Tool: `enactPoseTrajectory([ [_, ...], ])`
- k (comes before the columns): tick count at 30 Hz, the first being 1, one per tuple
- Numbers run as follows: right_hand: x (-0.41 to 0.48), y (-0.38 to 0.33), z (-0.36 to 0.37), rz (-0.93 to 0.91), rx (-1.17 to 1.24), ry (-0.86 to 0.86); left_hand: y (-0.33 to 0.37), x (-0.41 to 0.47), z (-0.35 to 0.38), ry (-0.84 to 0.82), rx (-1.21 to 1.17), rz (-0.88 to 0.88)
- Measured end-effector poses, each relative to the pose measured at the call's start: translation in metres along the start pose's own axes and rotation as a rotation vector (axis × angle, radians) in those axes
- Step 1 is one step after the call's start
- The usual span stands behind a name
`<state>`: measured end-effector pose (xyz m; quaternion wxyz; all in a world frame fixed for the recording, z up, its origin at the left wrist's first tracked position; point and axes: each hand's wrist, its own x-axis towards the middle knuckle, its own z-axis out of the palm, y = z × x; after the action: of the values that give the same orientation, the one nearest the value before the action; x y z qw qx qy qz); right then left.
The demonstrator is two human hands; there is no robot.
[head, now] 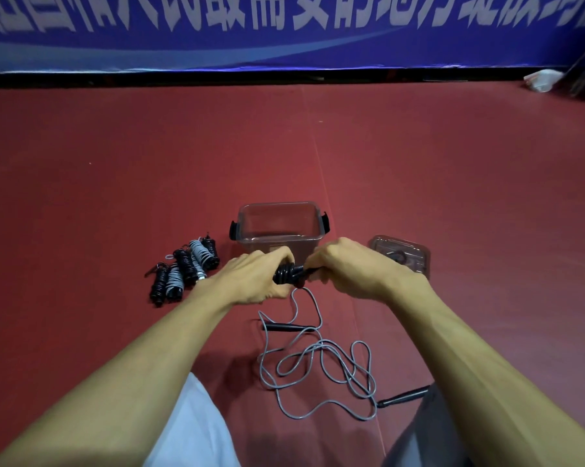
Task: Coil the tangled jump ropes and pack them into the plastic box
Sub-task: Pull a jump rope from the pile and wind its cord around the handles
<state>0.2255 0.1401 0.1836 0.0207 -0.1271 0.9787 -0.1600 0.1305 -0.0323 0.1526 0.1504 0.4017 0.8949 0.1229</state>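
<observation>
Step in hand, by judgement: finishing off black rope bundle (289, 274), held above the floor (116, 163) at 6 o'clock from plastic box (279, 210).

Note left hand (257, 278) clenched round the wound turns, right hand (348, 267) pinching the free end at the bundle's 3 o'clock side.

To do well: keep left grip firm on the turns, lay each new wrap tight against the last, and tuck the tail under before letting go. Otherwise likely to spring apart. Aim for the same compact size as finished coils (183, 271), black and grey, lying in a touching cluster at 9 o'clock from the box.

Left to do: grey rope (321, 365) sprawled loose at 6 o'clock from the hands, with both black handles (284, 327) on the floor. Cannot tell whether touching the bundle.

Containers: box clear, upright, lid off, showing no rope inside. Lid (400, 254) lying flat at 3 o'clock from box, just beside. Dark shape seen at it, too unclear to name.
</observation>
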Motion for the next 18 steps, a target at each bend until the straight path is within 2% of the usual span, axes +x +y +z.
enactPoseTrajectory([
  [4, 0.001, -0.005, 0.002, -0.016, -0.037, 0.13, 0.011, -0.005, -0.001, -0.072, 0.024, 0.054],
  [10, 0.007, 0.011, 0.004, 0.08, 0.193, 0.415, 0.015, -0.008, -0.005, -0.035, -0.215, 0.109],
  [14, 0.008, 0.015, 0.001, 0.129, 0.322, 0.441, 0.018, -0.016, -0.012, -0.066, -0.323, 0.146],
  [18, 0.008, 0.018, 0.0, 0.144, 0.359, 0.471, 0.02, -0.024, -0.019, 0.083, -0.487, 0.227],
])
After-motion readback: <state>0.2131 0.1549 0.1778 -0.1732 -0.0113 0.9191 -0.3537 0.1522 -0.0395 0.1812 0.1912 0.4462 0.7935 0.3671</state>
